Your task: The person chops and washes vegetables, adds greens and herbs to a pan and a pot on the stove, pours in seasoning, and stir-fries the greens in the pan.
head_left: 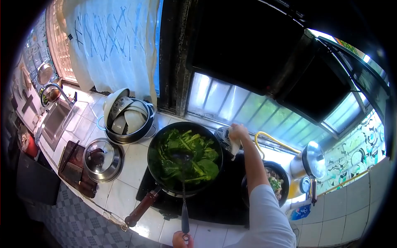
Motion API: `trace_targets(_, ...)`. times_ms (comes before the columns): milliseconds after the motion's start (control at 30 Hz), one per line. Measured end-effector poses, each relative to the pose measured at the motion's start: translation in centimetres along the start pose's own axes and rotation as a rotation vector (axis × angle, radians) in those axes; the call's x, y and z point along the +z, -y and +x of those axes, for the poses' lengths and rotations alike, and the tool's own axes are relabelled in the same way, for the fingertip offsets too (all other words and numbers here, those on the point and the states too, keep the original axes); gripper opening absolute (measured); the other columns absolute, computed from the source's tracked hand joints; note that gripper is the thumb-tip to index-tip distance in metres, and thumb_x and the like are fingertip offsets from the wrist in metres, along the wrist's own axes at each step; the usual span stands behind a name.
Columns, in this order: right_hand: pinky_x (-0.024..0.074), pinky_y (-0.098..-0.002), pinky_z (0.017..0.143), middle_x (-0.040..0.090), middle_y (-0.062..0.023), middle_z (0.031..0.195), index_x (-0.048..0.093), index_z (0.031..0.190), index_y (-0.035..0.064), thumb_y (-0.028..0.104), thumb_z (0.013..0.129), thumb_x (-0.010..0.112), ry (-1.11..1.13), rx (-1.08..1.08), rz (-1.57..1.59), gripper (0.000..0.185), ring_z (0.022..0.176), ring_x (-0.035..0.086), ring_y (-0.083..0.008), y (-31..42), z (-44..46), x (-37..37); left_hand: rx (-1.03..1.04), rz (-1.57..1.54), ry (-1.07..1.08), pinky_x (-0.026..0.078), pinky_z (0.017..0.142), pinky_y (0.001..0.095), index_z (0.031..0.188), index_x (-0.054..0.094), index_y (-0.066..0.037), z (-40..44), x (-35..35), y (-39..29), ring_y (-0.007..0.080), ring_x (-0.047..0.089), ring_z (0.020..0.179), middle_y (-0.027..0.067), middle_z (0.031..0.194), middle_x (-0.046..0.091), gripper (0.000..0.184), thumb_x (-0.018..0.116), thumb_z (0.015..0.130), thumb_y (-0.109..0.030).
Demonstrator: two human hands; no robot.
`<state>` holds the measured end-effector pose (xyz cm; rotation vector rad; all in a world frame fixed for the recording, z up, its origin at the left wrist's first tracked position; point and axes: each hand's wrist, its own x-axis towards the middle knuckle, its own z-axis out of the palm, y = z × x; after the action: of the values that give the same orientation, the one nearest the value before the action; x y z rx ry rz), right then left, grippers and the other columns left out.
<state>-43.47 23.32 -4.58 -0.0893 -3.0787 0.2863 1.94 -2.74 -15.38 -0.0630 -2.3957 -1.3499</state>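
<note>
Single head-worn view, wide fisheye; surface (126,197) seen from above, looking forward and down, front edge included.

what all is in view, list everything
wok: one, black, on stove
stove: one, black, on counter
greens: uncounted, green, in wok
utensil: one, grey-handled, in greens
pan: one, black, right on stove
pot: one, dark, left behind wok
bowls: several, pale, in pot
lidded pan: one, silver, left of wok
board: one, brown, left counter
sink: one, grey, far left
curtain: one, pale, upper left
hose: one, yellow, by window
lidded pot: one, silver, far right
jar: one, yellow, beside lidded pot
pack: one, blue, below jar
left hand: one, bare, on utensil
right hand: one, bare, holding something pale
</note>
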Motion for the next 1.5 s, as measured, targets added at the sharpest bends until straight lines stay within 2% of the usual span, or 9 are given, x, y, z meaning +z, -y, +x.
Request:
trace_targets(100,0.0472,-0.0420,0.078,0.061,-0.0197,0.097,0.065,0.087,0.0042,0.021,0.075,0.051,0.103,0.008,-0.001,0.025,0.092,0.057,-0.0358,-0.4,0.3,0.2,-0.064,-0.119,0.141,0.046,0.067,0.0358,0.091,0.054,0.000,3.0,-3.1,-3.0,0.0296,0.055,0.072,0.0116,0.077,0.055,0.020,0.058,0.071,-0.002)
trace_targets(233,0.0488,-0.0405,0.075,0.064,-0.0173,0.086,0.065,0.087,0.0031,0.026,0.070,0.059,0.063,-0.037,-0.182,0.029,0.084,0.062,-0.0345,-1.1,-0.6,-2.1,0.089,-0.084,0.153,0.043,0.067,0.0380,0.091,0.055,0.000,4.6,-4.6,-4.2,0.0301,0.052,0.075,0.0118,0.078,0.054,0.019,0.057,0.072,-0.001)
trace_targets(400,0.0495,-0.0394,0.068,0.062,-0.0193,0.083,0.059,0.085,0.0016,0.024,0.071,0.061,0.097,0.020,0.302,0.026,0.079,0.062,-0.0318,2.6,-10.8,-13.2,0.220,-0.146,0.204,0.044,0.063,0.0362,0.087,0.059,-0.003,5.3,-5.9,-4.7,0.0294,0.054,0.069,0.0103,0.074,0.059,0.016,0.061,0.071,0.001)
trace_targets(500,0.0480,-0.0422,0.059,0.061,-0.0193,0.073,0.047,0.094,-0.0001,0.021,0.076,0.057,-0.199,-0.257,0.198,0.029,0.065,0.061,-0.0350,-0.8,-16.1,-11.6,0.181,-0.235,0.285,0.044,0.063,0.0346,0.086,0.060,-0.004,5.5,-6.5,-5.0,0.0266,0.056,0.071,0.0092,0.075,0.060,0.016,0.062,0.071,0.002)
trace_targets(900,0.0449,-0.0435,0.076,0.061,-0.0204,0.088,0.044,0.107,0.0039,0.033,0.080,0.058,-0.089,0.634,0.557,0.043,0.084,0.059,-0.0404,6.4,-43.1,-5.9,0.195,-0.282,0.628,0.044,0.066,0.0347,0.086,0.060,-0.006,4.5,-9.2,-5.4,0.0260,0.056,0.073,0.0084,0.073,0.058,0.014,0.059,0.073,-0.001)
trace_targets(1000,0.0461,-0.0352,0.077,0.056,-0.0168,0.102,0.041,0.115,0.0079,0.023,0.075,0.066,-0.189,0.283,0.575,0.050,0.089,0.058,-0.0290,6.2,-41.5,-4.5,0.102,-0.273,0.596,0.045,0.068,0.0337,0.085,0.060,-0.005,4.0,-9.7,-5.3,0.0258,0.057,0.073,0.0083,0.074,0.058,0.012,0.060,0.073,-0.003)
trace_targets(1133,0.0388,-0.0419,0.092,0.039,-0.0261,0.128,0.058,0.111,0.0181,0.027,0.075,0.066,-0.148,0.088,0.453,0.038,0.111,0.046,-0.0390,7.3,-39.8,-1.8,-0.108,-0.248,0.462,0.046,0.065,0.0308,0.077,0.059,-0.004,3.4,-10.3,-4.8,0.0227,0.058,0.069,0.0078,0.071,0.060,0.008,0.065,0.071,-0.005)
trace_targets(1300,0.0478,-0.0249,0.058,0.057,-0.0082,0.095,0.042,0.121,0.0011,0.031,0.087,0.054,0.321,0.264,1.446,0.047,0.074,0.056,-0.0130,12.7,-36.6,-3.5,-0.373,-0.192,0.274,0.045,0.059,0.0257,0.072,0.062,0.001,3.2,-12.9,-2.5,0.0129,0.059,0.061,0.0078,0.062,0.062,0.015,0.062,0.080,-0.012)
trace_targets(1500,0.0508,-0.0375,0.066,0.051,-0.0216,0.107,0.030,0.130,0.0010,0.017,0.076,0.060,0.222,0.010,0.830,0.064,0.086,0.059,-0.0302,17.3,-33.9,-2.4,-0.876,-0.803,0.175,0.047,0.080,0.0346,0.109,0.055,0.002,7.7,-16.9,2.6,0.0247,0.062,0.086,0.0188,0.093,0.064,0.060,0.031,0.092,-0.050)
